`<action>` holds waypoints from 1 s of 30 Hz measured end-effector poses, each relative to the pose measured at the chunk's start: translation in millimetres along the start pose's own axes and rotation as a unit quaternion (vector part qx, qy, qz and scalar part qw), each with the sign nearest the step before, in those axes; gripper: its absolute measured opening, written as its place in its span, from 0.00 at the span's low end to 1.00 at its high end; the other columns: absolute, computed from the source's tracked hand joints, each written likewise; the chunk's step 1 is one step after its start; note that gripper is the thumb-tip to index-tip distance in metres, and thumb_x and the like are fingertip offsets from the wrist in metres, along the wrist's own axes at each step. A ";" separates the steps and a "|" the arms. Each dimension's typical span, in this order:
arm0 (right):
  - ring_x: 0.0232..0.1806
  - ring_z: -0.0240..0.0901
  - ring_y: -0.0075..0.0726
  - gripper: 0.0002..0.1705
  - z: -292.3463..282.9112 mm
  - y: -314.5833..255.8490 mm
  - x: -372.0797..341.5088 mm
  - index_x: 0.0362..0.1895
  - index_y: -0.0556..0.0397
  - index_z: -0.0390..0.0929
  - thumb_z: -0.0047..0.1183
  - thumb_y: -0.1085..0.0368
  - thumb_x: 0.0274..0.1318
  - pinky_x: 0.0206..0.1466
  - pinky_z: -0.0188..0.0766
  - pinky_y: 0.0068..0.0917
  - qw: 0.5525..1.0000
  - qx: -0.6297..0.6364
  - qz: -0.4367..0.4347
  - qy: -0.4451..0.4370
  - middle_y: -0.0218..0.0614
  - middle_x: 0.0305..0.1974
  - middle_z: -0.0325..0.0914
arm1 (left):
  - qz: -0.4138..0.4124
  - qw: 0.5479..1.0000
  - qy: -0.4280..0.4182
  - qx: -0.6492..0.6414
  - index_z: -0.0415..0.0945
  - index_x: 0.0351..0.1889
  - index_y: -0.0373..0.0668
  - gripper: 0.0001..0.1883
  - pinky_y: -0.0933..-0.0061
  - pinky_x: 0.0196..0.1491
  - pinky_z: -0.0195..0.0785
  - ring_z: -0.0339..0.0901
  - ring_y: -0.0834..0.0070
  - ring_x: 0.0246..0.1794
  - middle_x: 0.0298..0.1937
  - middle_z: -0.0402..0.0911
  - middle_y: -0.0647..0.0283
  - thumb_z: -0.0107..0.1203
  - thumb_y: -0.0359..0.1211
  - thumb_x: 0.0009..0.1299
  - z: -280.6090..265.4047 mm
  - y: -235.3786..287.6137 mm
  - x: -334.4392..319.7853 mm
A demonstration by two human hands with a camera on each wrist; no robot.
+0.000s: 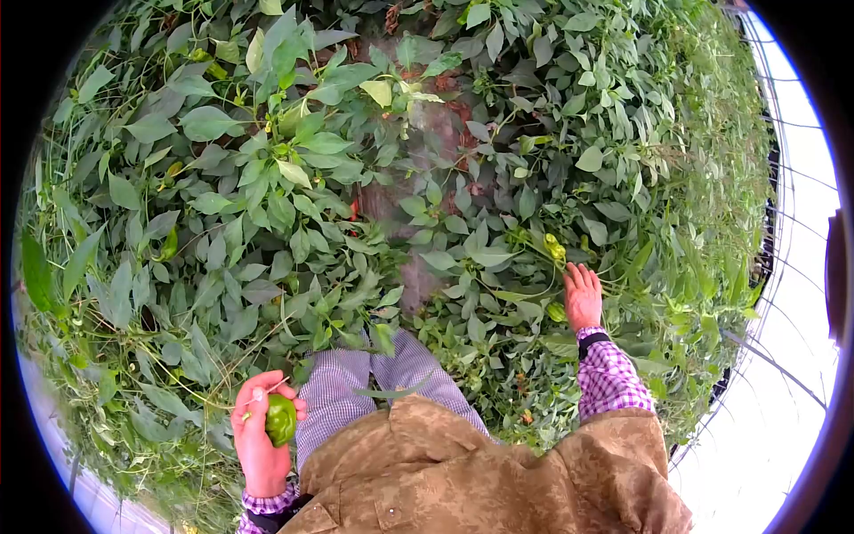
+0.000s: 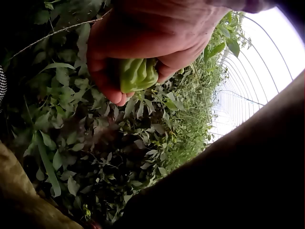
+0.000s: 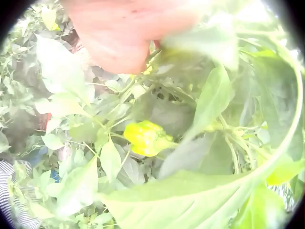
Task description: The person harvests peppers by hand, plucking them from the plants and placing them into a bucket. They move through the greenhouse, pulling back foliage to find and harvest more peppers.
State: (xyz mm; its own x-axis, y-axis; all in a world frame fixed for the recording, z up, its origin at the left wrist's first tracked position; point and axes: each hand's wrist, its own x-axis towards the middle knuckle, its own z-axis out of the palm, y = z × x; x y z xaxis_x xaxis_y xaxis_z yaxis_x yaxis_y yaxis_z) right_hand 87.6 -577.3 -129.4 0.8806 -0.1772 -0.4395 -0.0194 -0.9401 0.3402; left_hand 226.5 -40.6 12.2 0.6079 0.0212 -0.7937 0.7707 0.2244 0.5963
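Low on the left of the head view, my left hand (image 1: 261, 442) grips a green bell pepper (image 1: 281, 421), its fingers curled round it. The same pepper (image 2: 139, 74) shows its ribbed side below my left hand (image 2: 147, 33) in the left wrist view. A thin pale stalk (image 1: 279, 384) crosses the thumb. On the right, my right hand (image 1: 583, 298) reaches into the plants with fingers extended, just below a yellow-green pepper (image 1: 554, 246). A second pepper (image 1: 556, 311) hangs beside it. In the washed-out right wrist view, a pepper (image 3: 147, 138) hangs below my right hand (image 3: 128, 33).
Dense pepper plants (image 1: 205, 125) stand on both sides of a narrow strip of ground (image 1: 418, 160). Broad leaves (image 3: 181, 200) crowd round the right hand. Checked trousers (image 1: 338, 396) and a brown garment (image 1: 427, 454) fill the bottom. A hooped greenhouse wall (image 1: 792, 214) runs along the right.
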 end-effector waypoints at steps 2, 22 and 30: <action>0.68 0.56 0.38 0.20 14.2 -0.9 -8.3 0.53 0.51 0.75 0.47 0.68 0.53 0.71 0.49 0.39 0.999 0.028 0.031 0.010 0.31 0.63 0.64 | 0.001 1.000 -0.004 0.004 0.72 0.48 0.35 0.17 0.72 0.30 0.71 0.76 0.71 0.30 0.33 0.75 0.60 0.43 0.40 0.76 1.0 -1.9 1.6; 0.20 0.74 0.26 0.09 -14.3 -5.5 154.6 0.33 0.55 0.77 0.54 0.62 0.59 0.17 0.60 0.19 0.554 0.694 0.318 -0.333 0.31 0.20 0.76 | -0.053 0.998 0.025 0.040 0.72 0.47 0.36 0.16 0.74 0.28 0.70 0.75 0.73 0.27 0.31 0.74 0.60 0.45 0.40 0.75 9.5 -33.2 24.5; 0.26 0.69 0.28 0.47 -20.9 -38.9 165.8 0.38 0.62 0.77 0.49 0.23 0.45 0.26 0.64 0.29 0.711 0.545 0.267 -0.355 0.35 0.29 0.76 | -0.095 0.994 0.028 0.053 0.72 0.46 0.35 0.16 0.73 0.28 0.70 0.76 0.72 0.28 0.31 0.75 0.59 0.44 0.40 0.75 16.7 -52.5 42.7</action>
State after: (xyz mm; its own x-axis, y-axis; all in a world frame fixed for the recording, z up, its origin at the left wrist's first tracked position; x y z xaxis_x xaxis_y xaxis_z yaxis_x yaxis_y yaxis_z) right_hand 244.2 -564.0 -198.1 0.1575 -0.3316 -0.9302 -0.9573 -0.2824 -0.0614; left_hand 215.2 -67.6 -50.9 0.4400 0.0437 -0.8969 0.8881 0.1266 0.4419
